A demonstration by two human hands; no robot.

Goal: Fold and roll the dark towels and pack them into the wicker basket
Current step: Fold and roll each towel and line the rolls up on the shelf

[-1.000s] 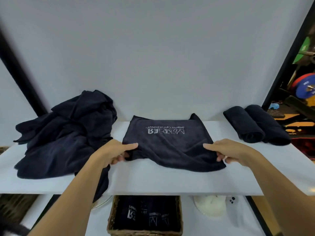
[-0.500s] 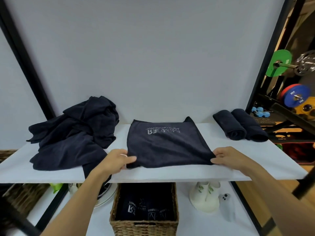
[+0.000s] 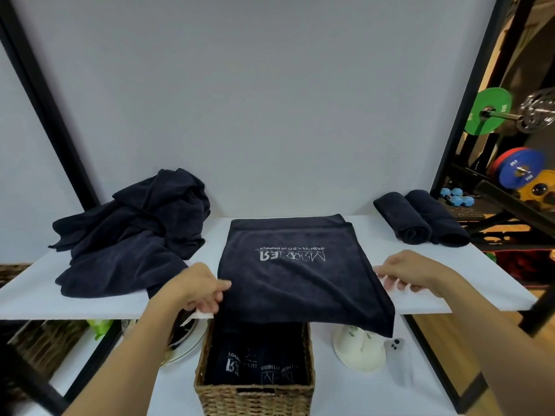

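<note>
Now, your left hand (image 3: pixel 196 288) pinches the towel's (image 3: pixel 300 280) left edge, thumb on top. Your right hand (image 3: pixel 414 271) seems to pinch the right edge, though its fingertips are partly hidden. The towel lies folded flat at the shelf's (image 3: pixel 75 304) middle, its near edge drooping over the shelf front. For a tight roll, I'd say square that edge first, then turn both sides evenly. A loose pile (image 3: pixel 135 235) at the shelf's left end sits just beside your left hand and could snag. Two rolls (image 3: pixel 420 223) lie at its right end. The basket (image 3: pixel 255 397), part filled, stands below the shelf front.
</note>
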